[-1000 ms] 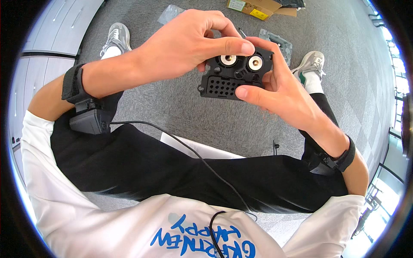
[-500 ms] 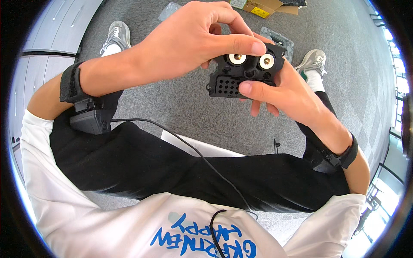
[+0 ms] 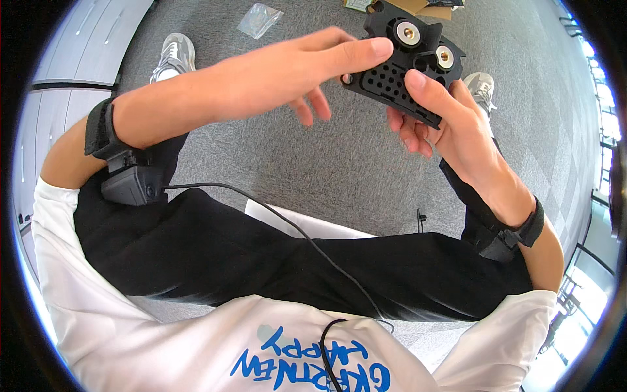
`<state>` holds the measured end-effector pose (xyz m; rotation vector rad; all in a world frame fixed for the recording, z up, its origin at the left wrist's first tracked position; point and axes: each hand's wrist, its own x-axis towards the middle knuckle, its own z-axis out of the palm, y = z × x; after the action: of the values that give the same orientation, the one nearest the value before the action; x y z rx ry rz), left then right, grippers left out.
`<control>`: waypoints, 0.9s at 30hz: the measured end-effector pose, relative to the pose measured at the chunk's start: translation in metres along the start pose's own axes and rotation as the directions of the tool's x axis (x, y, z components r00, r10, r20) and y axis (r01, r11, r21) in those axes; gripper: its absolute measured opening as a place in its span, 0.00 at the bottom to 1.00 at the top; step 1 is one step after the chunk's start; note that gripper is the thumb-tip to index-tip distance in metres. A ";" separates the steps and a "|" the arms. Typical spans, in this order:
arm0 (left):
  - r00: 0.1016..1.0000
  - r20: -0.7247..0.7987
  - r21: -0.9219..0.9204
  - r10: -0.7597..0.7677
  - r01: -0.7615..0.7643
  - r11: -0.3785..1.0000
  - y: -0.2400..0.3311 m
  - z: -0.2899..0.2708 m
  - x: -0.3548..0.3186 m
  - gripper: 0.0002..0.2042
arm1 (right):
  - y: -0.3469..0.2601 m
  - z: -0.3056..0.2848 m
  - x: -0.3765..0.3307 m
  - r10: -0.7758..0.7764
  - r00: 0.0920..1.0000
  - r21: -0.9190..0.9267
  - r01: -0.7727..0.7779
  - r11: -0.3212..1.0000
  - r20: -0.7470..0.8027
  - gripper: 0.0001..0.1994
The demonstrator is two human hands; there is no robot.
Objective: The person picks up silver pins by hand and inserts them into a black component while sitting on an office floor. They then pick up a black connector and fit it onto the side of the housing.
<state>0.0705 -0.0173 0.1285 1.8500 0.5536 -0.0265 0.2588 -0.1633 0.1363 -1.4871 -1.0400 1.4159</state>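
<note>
Left fingers point(image 3: 366, 55) grasp the left side of the black part point(image 3: 408, 60), right fingers point(image 3: 432, 97) its lower right, in the frame's upper right. Beyond, a bag point(image 3: 260, 21) lies on the carpet point(image 3: 294, 163), upper left; a box point(image 3: 437, 12) shows at the top edge.

So the plate point(image 3: 397, 73) is up between the hands point(image 3: 320, 59) point(image 3: 450, 114). Box point(image 3: 437, 12) on the floor point(image 3: 281, 163) beyond it, bag point(image 3: 259, 21) down there too, further left. One shoe point(image 3: 175, 55) each side, cabinets point(image 3: 55, 137) far left, cable point(image 3: 300, 232) running over the legs point(image 3: 215, 255).
</note>
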 end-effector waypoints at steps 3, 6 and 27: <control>0.991 0.104 0.004 -0.085 0.085 0.996 0.011 -0.006 -0.007 0.42 | -0.002 0.002 0.001 0.008 1.000 -0.024 -0.008 1.000 0.022 0.25; 0.963 0.244 -0.069 -0.111 0.131 0.989 0.020 -0.013 -0.004 0.33 | 0.000 0.008 -0.001 0.050 0.999 0.037 -0.051 0.998 0.016 0.27; 0.986 0.147 -0.067 -0.082 0.093 0.993 0.015 -0.005 0.000 0.25 | -0.002 -0.008 0.003 0.240 0.968 -0.232 -0.250 0.940 -0.070 0.30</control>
<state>0.0743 -0.0161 0.1435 1.7354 0.5274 -0.1947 0.2670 -0.1599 0.1376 -1.8680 -1.0567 1.4618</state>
